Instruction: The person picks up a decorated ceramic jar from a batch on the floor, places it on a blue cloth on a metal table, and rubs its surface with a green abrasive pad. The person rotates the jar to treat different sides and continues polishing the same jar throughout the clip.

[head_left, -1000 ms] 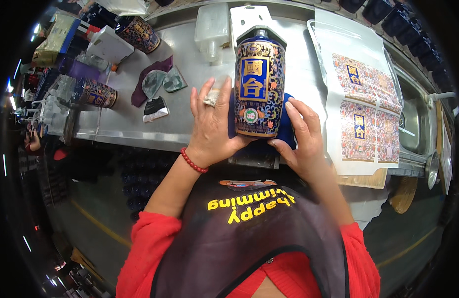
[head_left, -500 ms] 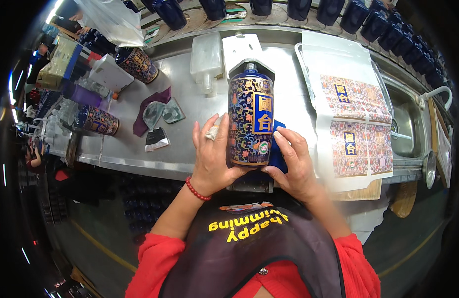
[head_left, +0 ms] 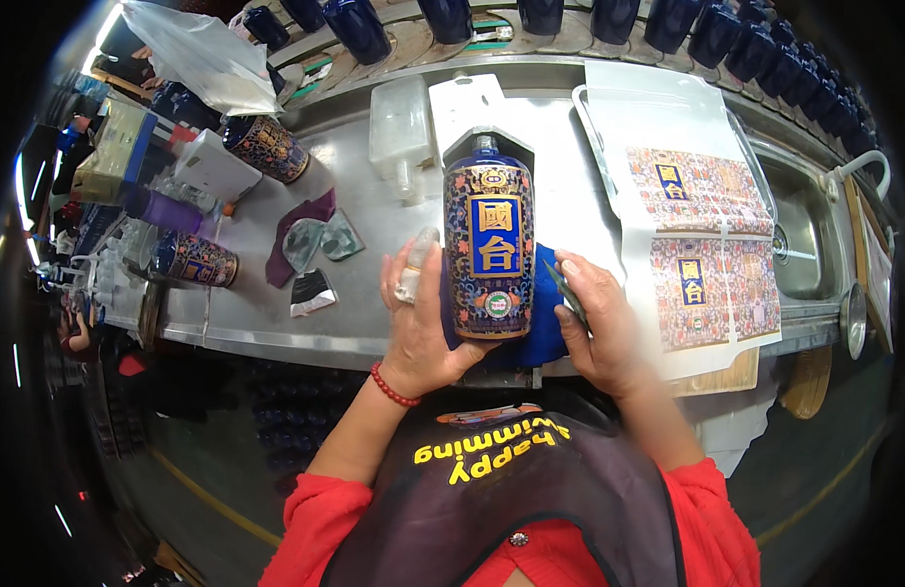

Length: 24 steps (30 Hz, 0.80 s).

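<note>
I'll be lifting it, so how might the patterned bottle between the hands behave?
The patterned bottle might roll if pushed sideways, given its rounded body. Its shiny blue shoulder suggests a smooth, possibly slippery surface.

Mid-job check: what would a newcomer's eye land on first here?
Probably the ornate blue-and-gold bottle at centre, neck pointing away from the person, between the left hand and the right hand, which holds a thin dark-green piece. Next, the matching patterned sheet to its right, and glossy dark-blue vessels lined up along the top.
</note>
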{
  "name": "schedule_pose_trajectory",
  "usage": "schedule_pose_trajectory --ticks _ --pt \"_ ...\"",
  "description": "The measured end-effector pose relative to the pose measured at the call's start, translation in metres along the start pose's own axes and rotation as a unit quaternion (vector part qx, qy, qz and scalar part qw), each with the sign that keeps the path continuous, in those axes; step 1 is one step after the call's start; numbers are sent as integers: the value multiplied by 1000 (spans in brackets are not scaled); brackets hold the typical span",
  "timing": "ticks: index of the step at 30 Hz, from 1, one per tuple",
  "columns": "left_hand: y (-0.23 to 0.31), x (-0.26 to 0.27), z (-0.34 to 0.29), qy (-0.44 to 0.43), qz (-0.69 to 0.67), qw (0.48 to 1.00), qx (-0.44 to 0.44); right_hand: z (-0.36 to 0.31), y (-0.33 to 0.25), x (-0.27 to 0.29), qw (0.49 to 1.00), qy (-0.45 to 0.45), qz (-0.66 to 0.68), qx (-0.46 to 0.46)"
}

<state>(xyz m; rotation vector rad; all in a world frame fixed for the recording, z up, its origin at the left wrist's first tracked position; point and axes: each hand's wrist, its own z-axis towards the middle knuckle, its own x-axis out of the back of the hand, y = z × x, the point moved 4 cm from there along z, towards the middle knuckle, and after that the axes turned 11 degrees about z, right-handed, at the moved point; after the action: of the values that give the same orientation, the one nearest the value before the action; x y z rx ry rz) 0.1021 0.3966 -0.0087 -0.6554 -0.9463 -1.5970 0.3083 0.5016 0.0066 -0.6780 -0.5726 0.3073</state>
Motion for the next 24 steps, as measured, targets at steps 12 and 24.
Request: schedule_pose_trajectory --ticks 12,24 --pt "3 1 7 29 37 998 -51 -7 0 -7 999 -34 21 -13" --pt "0 -7 -1 -4 -6 1000 -5 -10 3 -22 999 -28 -34 -17"
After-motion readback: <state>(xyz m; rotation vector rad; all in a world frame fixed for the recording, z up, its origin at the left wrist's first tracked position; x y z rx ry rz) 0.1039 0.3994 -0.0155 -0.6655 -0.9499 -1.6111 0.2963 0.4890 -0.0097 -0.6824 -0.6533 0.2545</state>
